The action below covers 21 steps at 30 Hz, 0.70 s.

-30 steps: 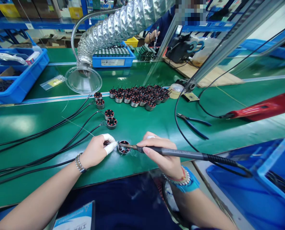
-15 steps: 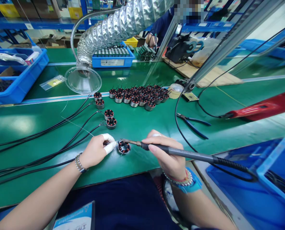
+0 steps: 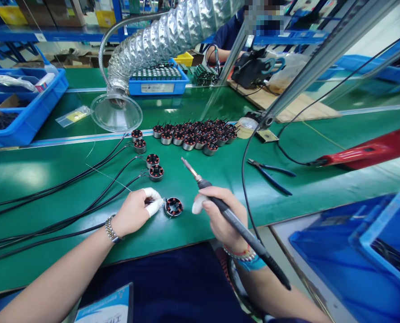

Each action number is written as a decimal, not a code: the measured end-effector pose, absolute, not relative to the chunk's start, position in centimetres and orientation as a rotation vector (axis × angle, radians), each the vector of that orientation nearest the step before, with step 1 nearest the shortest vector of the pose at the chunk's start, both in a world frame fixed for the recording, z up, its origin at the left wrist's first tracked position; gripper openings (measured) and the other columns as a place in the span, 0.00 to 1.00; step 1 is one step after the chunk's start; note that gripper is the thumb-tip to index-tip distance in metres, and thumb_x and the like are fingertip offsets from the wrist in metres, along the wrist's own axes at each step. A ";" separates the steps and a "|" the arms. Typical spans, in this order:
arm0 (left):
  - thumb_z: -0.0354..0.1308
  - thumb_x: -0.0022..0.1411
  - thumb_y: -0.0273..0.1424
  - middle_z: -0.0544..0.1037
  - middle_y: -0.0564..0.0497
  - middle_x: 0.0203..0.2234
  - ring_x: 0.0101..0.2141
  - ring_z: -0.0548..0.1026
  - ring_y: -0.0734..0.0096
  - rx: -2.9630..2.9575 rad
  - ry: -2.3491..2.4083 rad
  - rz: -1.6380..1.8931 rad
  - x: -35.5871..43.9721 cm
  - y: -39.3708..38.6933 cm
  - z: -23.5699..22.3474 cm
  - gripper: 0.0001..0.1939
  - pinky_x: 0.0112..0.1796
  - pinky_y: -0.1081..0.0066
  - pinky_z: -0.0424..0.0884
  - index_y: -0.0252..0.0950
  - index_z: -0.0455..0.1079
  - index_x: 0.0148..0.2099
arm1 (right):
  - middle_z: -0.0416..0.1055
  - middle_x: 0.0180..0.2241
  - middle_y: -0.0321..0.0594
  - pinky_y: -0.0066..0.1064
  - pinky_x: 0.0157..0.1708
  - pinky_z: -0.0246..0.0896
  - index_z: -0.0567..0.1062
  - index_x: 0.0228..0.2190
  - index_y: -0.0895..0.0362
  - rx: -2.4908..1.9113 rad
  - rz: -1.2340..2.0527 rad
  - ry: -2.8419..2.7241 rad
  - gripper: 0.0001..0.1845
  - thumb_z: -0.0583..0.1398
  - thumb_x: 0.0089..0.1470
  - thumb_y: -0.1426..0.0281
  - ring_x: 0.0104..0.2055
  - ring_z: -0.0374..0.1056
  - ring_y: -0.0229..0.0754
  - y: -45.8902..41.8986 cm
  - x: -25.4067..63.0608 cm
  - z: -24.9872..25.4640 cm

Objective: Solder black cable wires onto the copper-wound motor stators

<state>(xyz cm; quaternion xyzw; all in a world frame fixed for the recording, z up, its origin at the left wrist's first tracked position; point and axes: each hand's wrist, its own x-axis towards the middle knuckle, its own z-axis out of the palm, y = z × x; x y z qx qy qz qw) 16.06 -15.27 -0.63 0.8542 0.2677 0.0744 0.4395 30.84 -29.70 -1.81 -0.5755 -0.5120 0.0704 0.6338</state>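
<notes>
- left hand (image 3: pixel 133 213): grip together, white-capped fingertips (image 3: pixel 153 207) pinched on a small dark bit (image 3: pixel 149 202), too small to tell what; just beside the stator, at its 9 o'clock
- right hand (image 3: pixel 223 219): grip clamped on a soldering iron (image 3: pixel 234 220), held like a pen, tip up at about 11 o'clock, off the worktop surface as far as can be judged, black cord (image 3: pixel 248 193) trailing away
- stator (image 3: pixel 173 207): small, copper-red windings, sits flat on the green worktop (image 3: pixel 200 184), between the two hands, touched by neither as far as visible
- wired stators (image 3: pixel 156 172): four in a line at the stator's 11 o'clock, black cables (image 3: pixel 68 215) running off toward 9
- unwired stators (image 3: pixel 193 137): tight cluster at 12 o'clock, near a tape roll (image 3: pixel 246 128)
- pliers (image 3: pixel 270 177): blue handles, lying at 2 o'clock
- fume hood (image 3: pixel 116 113): clear, hanging over the far worktop edge, foil duct (image 3: pixel 159 45) rising from it
- blue tray (image 3: pixel 158 76): rows of small parts, far side
- co-worker's arm (image 3: pixel 221 54): far side, dark sleeve, beyond the uprights
</notes>
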 end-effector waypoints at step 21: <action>0.51 0.58 0.37 0.75 0.50 0.30 0.32 0.70 0.69 2.045 0.547 0.084 15.4 -14.7 -0.7 0.12 0.35 0.71 0.65 0.34 0.69 0.36 | 0.67 0.30 0.37 0.28 0.33 0.63 0.65 0.41 0.55 -1.474 0.107 -1.569 0.16 0.54 0.49 0.79 0.31 0.65 0.36 -26.4 28.9 -2.0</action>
